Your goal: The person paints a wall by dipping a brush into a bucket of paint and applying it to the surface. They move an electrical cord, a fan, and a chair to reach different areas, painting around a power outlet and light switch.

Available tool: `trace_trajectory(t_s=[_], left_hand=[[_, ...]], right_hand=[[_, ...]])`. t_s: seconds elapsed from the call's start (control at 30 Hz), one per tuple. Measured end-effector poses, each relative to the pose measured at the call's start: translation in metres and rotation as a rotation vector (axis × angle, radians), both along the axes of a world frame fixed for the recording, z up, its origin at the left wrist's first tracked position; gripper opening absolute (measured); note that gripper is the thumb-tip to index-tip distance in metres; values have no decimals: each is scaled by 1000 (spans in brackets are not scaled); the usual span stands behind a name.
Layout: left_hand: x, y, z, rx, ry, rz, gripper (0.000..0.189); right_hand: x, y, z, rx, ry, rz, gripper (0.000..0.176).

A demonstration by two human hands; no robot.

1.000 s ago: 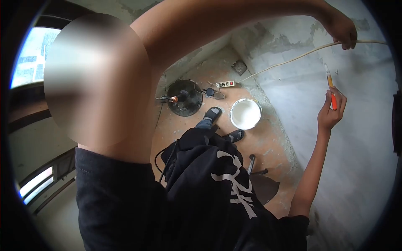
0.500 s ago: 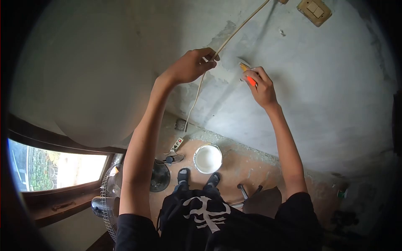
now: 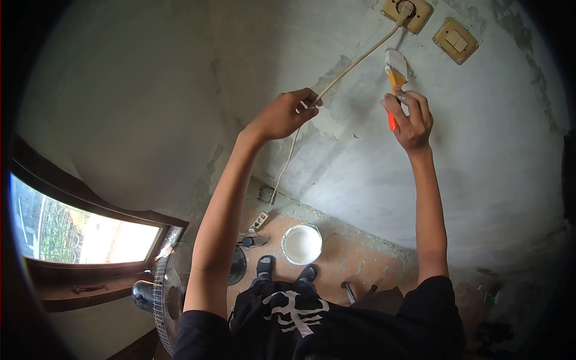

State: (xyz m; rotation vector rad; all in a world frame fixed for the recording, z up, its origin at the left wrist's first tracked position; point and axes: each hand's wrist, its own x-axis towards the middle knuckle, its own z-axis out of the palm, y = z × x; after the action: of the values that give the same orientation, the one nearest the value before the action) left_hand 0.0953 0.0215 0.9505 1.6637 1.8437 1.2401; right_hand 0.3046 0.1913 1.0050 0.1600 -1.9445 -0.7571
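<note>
My left hand (image 3: 289, 114) pinches a pale cable (image 3: 355, 63) and holds it off the wall (image 3: 360, 162). The cable's plug sits in a wall socket (image 3: 418, 13) at the top, and its lower part hangs toward the floor. My right hand (image 3: 411, 120) grips a brush (image 3: 395, 75) by its orange and red handle. White paint covers the bristles, which are against the wall just below the socket. To the right of the socket is a light switch (image 3: 456, 41).
A white bucket (image 3: 302, 244) of white paint stands on the floor near my feet. Left of it lie a power strip (image 3: 258, 222) and a black round base (image 3: 237, 267). A fan (image 3: 165, 297) stands by the window (image 3: 90, 237) at lower left.
My right hand has moved the brush up and right along the wall, close to the socket. The view has shifted, bringing the whole socket into sight. My left hand still holds the cable.
</note>
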Motion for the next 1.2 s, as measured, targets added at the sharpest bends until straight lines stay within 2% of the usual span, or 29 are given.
trace_trajectory(t_s=[0.13,0.27,0.33,0.47,0.53,0.67,0.8,0.93,1.03,1.13,1.2], left_hand=[[1,-3,3,-2,-25,-10,24],[1,-2,1,-1,-36,10,24],[2,1,-1,20,-52,-5,24],[2,-4,0,-4,-64,32,24],[2,-6,0,-1,-54,32,24],[3,-5,2,-14,-67,44,25],[7,-9,6,-11,-67,36,26],[8,-10,1,33,-59,40,26],[7,-10,1,51,-70,42,27],[8,-11,0,53,-123,59,27],[9,-11,-2,87,-138,49,27]], right_hand=[[-13,8,-37,96,-96,-81,10],[-14,7,-97,21,-250,-21,7],[-13,-2,-145,-98,-445,3,9],[-16,-18,-151,-275,-389,76,11],[-24,-19,-145,-559,-362,90,10],[-40,0,-121,-637,-328,95,15],[-40,6,-74,-443,-298,114,17],[-28,1,-28,-270,-92,102,17],[-22,-7,-35,-138,-13,92,13],[-20,-5,-80,-16,-95,2,10],[-19,-4,-118,-45,-248,-26,4]])
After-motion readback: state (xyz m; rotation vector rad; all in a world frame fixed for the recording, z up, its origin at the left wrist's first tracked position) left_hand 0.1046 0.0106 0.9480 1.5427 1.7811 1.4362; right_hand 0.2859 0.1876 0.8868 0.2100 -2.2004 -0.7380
